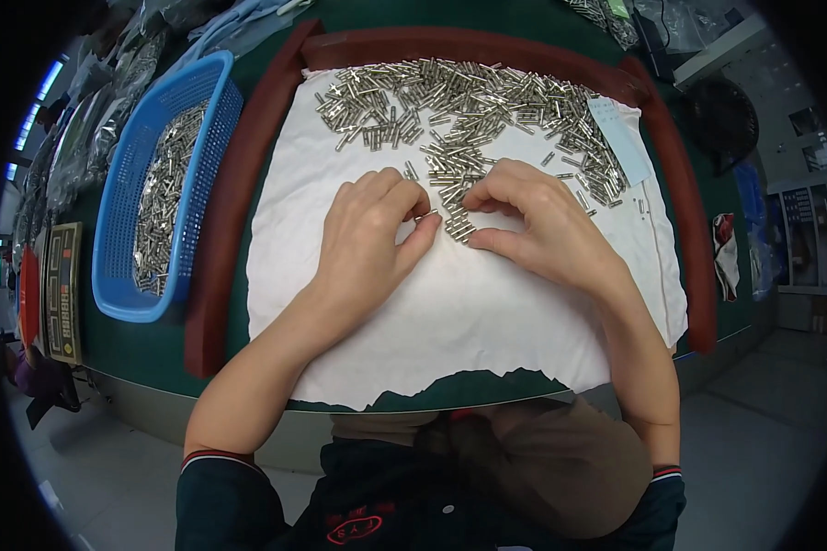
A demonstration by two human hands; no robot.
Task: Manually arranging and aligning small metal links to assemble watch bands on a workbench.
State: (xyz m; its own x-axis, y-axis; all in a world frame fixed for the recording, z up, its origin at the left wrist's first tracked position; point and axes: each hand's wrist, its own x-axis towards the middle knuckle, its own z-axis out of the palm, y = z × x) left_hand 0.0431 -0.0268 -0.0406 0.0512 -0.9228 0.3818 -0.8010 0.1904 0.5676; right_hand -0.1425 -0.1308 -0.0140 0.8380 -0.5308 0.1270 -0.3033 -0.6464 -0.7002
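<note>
Small silvery metal pins [459,87] lie in a large heap along the far part of a white cloth [377,321]. A narrow strip of them runs from the heap toward me, ending in a fairly neat row of pins [457,223] between my hands. My left hand [368,230] is closed, with one metal pin [426,215] pinched between thumb and forefinger, just left of the row. On the row's right side rests my right hand [538,220], its thumb and curled fingers apart, the tips touching or very close to the end pins.
A reddish-brown raised border [469,43] frames the cloth at the back and both sides. Left of it stands a blue perforated basket [129,312] holding many pins. A pale blue paper slip [618,138] lies at the heap's right edge. Beyond the right border sits a black fan [721,124].
</note>
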